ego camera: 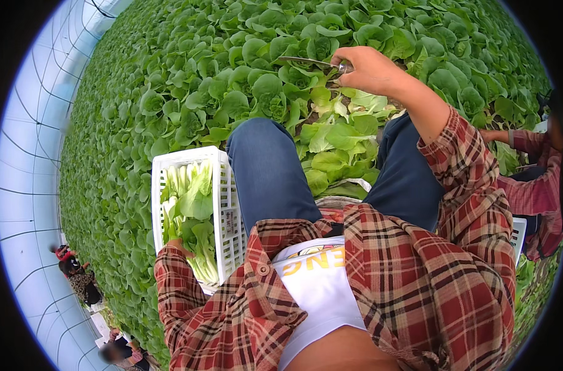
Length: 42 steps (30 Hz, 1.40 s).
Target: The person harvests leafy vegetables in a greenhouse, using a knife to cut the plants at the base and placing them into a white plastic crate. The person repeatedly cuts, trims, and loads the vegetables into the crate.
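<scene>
My right hand [372, 69] grips a knife [307, 60] by its handle, above the leafy green plants. The blade points left over the standing leaves [267, 92]. Below that hand, loose and pale cut leaves [337, 139] lie on the ground between my knees. To my left stands a white plastic crate [230, 227] holding leafy greens with pale stalks [189, 195]. My left hand [182, 246] reaches inside it against the greens. Most of its fingers are hidden by leaves and sleeve, so its grip does not show.
Dense rows of green plants [138, 102] spread ahead and left, up to the pale greenhouse wall [31, 153]. A person in a plaid sleeve [525, 195] crouches close on the right, near another white crate [518, 236]. Other people [80, 278] are at the far left edge.
</scene>
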Tool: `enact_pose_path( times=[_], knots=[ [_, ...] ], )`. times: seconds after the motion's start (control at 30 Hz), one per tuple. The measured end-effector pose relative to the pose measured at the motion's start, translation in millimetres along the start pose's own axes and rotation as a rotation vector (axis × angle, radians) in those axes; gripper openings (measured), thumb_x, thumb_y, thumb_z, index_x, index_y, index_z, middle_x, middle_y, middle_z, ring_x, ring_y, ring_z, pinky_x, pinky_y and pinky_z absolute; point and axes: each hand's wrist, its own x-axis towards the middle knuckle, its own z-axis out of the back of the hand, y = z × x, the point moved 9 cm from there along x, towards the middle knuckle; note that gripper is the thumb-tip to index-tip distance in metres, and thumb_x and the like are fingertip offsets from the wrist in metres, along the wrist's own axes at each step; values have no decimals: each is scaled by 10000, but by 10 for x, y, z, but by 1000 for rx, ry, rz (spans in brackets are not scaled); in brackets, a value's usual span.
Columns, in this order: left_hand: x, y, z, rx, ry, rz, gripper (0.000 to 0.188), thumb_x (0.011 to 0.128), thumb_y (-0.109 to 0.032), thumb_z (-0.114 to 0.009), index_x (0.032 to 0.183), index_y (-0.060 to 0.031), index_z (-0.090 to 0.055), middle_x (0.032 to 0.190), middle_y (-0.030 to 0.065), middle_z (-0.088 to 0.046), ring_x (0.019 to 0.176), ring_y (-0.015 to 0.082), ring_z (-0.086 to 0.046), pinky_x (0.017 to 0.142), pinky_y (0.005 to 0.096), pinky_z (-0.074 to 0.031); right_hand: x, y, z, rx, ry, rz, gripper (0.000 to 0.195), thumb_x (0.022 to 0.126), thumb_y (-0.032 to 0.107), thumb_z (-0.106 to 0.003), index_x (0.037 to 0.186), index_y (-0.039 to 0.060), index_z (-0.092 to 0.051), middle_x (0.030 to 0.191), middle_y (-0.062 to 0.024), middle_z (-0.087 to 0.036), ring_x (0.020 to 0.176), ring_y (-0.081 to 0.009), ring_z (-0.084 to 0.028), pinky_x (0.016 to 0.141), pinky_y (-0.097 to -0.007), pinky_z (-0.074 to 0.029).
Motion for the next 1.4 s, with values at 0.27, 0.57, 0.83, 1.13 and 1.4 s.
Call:
enact_pose_path(
  times=[0.27, 0.57, 0.83, 1.13, 1.4],
  knots=[
    [-1502, -1143, 2120, -457, -1002, -265, 562, 763, -277, -748, 1273, -112, -582, 1007, 85, -700, 872, 225, -677, 770, 356, -527, -46, -499, -52, -55, 103, -80, 322, 715, 89, -611, 1024, 5, -583, 874, -182, -632, 859, -343, -611, 759, -404, -485],
    [-2595, -2544, 2953, -617, -1243, -1055, 333, 803, -87, -723, 1128, -57, -654, 852, 79, -693, 714, 158, -671, 652, 277, -535, -20, -854, -325, 90, 418, -304, 335, 772, 16, -555, 1106, 1, -531, 869, -159, -602, 576, -243, -600, 459, -372, -511],
    [-2390, -4122, 2880, -118, -566, -1455, 386, 778, -181, -723, 1124, -34, -636, 973, 157, -662, 812, 279, -654, 740, 379, -521, -114, -1131, -946, 216, 713, -566, 345, 825, 66, -504, 1167, 70, -544, 920, -145, -579, 604, -223, -600, 509, -379, -528],
    [-1504, -5590, 2007, 350, -754, -1464, 358, 729, -162, -682, 1058, -29, -635, 1062, 117, -626, 990, 298, -593, 884, 407, -449, -388, -1821, -2459, 212, 466, -313, 338, 843, 143, -538, 1174, 82, -568, 918, -180, -652, 582, -287, -641, 553, -393, -540],
    [-1001, -5322, 2062, 393, -973, -1171, 236, 717, -99, -584, 938, -44, -643, 984, 101, -609, 972, 311, -595, 910, 440, -422, -555, -1747, -2781, 539, 703, -557, 378, 856, 149, -608, 1223, 64, -569, 790, -158, -636, 492, -248, -588, 530, -371, -497]
  ],
)
